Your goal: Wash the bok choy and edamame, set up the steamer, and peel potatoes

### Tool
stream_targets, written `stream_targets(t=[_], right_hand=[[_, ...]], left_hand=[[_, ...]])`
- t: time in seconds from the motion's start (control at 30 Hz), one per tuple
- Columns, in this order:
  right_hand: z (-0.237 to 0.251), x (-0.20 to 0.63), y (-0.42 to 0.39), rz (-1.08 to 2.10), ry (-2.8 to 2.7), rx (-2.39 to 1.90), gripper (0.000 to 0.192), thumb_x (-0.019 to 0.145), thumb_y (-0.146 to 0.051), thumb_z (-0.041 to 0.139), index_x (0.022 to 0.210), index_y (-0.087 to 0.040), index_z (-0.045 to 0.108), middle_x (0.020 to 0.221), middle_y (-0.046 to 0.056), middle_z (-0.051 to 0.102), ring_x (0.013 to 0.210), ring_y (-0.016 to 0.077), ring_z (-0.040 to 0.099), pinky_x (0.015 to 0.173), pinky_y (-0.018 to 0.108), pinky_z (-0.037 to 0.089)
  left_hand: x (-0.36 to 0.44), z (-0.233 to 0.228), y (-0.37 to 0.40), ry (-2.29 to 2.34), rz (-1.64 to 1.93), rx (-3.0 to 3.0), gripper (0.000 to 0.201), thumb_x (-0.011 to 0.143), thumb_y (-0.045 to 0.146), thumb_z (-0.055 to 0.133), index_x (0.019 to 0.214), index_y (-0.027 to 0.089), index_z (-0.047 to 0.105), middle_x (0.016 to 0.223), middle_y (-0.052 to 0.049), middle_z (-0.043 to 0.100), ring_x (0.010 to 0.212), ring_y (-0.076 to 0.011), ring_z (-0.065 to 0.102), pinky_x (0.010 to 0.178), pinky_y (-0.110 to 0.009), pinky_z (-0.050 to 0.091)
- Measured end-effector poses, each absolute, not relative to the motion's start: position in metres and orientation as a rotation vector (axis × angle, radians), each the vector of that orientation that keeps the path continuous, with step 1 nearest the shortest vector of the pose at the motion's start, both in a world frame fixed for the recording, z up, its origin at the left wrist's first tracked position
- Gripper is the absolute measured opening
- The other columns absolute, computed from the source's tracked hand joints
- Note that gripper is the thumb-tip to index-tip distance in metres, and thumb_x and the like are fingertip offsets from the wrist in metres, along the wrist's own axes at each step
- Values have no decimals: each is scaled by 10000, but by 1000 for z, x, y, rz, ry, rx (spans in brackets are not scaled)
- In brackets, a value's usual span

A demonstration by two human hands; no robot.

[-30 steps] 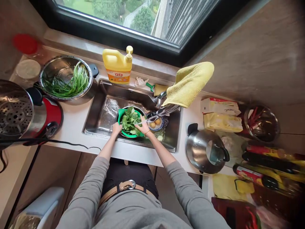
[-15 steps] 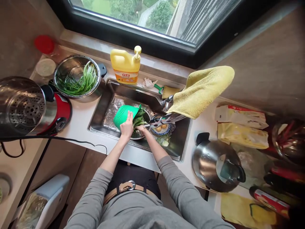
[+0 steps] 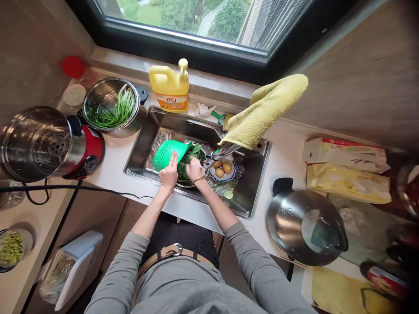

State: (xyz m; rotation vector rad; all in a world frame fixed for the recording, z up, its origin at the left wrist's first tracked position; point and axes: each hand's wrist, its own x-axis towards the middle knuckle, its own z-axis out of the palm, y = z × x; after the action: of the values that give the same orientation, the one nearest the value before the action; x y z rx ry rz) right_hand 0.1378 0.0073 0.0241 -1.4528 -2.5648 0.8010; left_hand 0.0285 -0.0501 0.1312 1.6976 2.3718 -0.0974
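A green perforated colander [image 3: 166, 155] is tilted on its side over the steel sink [image 3: 131, 163], its mouth facing right. My left hand [image 3: 169, 171] grips its near rim, with two fingers stretched along the outside. Dark leafy greens [image 3: 195, 151] sit at the colander's mouth. Closed around part of these greens is my right hand [image 3: 195, 169], just right of the colander. Beneath both hands a metal bowl shows only in part. Right of my right hand, several potatoes [image 3: 219, 173] lie in a blue-and-white bowl [image 3: 223, 179] in the sink.
A yellow cloth [image 3: 263, 113] hangs over the faucet [image 3: 225, 151] above the sink. Behind it stand a yellow detergent jug [image 3: 170, 89] and a green-handled brush [image 3: 218, 117]. On the left is a steamer pot with chives [image 3: 122, 109]; on the right, a steel lid [image 3: 304, 226].
My right hand has risen from under the faucet spout and moved in among the greens by the colander. The potatoes are now more visible. The view has shifted slightly.
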Motion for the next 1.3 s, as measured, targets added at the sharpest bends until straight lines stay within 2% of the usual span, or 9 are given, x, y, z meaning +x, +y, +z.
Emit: stream_targets(t=[0.23, 0.47, 0.6, 0.7, 0.8, 0.97, 1.07, 1.2, 1.3], right_hand=[[45, 90, 18, 769, -2811, -1097, 507, 907, -213, 427, 1391, -67, 458, 1374, 200, 514, 1266, 327, 431, 1142, 503, 229], [20, 144, 12, 1027, -2910, -1430, 544, 875, -171, 488, 1415, -188, 425, 1255, 140, 612, 1194, 269, 510, 1038, 414, 373], [12, 172, 4, 1225, -2896, -1730, 490, 851, -201, 558, 1336, -143, 525, 1267, 195, 584, 1139, 274, 570, 951, 356, 440], [24, 165, 2, 1101, -2725, -1823, 395, 901, -166, 425, 1257, -97, 583, 1149, 222, 630, 1059, 286, 607, 893, 376, 468], [43, 139, 2, 869, -2545, -1607, 444, 937, -195, 348, 1341, -105, 509, 1297, 204, 560, 1216, 281, 512, 1021, 407, 398], [48, 97, 7, 811, -2733, -1083, 543, 862, -309, 543, 1369, -122, 495, 1509, 175, 371, 1435, 340, 217, 1170, 523, 142], [34, 93, 10, 892, -2833, -1112, 574, 844, -278, 578, 1396, -160, 472, 1482, 164, 420, 1403, 353, 281, 1148, 549, 174], [19, 113, 12, 1011, -2796, -1131, 437, 908, -131, 438, 1332, -180, 532, 1317, 128, 576, 1263, 226, 467, 1149, 389, 241], [15, 133, 11, 1094, -2687, -1285, 347, 938, -154, 414, 1236, -184, 590, 1277, 102, 598, 1216, 194, 490, 1121, 349, 294]], left_hand=[[40, 139, -50, 2435, -71, 1616, 623, 897, 139, 325, 1516, 205, 311, 1510, -175, 353, 875, -226, 716, 739, -312, 562], [7, 152, -41, 2564, -13, 1560, 621, 897, 139, 330, 1514, 206, 309, 1527, -155, 319, 961, -238, 702, 782, -317, 556], [-2, 163, -38, 2578, 57, 1541, 633, 880, 112, 359, 1505, 212, 334, 1516, -158, 340, 1002, -246, 693, 818, -324, 553], [0, 165, -39, 2584, 112, 1505, 634, 883, 109, 362, 1508, 213, 329, 1509, -154, 362, 1059, -246, 676, 850, -323, 550], [7, 164, -42, 2568, 156, 1490, 656, 868, 95, 377, 1509, 222, 327, 1510, -119, 375, 1132, -235, 645, 885, -306, 541], [21, 164, -46, 2475, 174, 1541, 668, 849, 82, 393, 1500, 225, 350, 1519, -84, 364, 1176, -223, 620, 912, -294, 530], [21, 165, -46, 2474, 176, 1558, 662, 849, 78, 386, 1494, 228, 363, 1521, -77, 362, 1196, -219, 607, 896, -289, 536], [14, 165, -46, 2502, 160, 1556, 663, 851, 79, 383, 1497, 224, 358, 1518, -93, 358, 1177, -224, 620, 876, -290, 543], [12, 163, -47, 2498, 137, 1567, 650, 861, 84, 368, 1497, 218, 360, 1515, -110, 357, 1139, -223, 643, 870, -286, 543]])
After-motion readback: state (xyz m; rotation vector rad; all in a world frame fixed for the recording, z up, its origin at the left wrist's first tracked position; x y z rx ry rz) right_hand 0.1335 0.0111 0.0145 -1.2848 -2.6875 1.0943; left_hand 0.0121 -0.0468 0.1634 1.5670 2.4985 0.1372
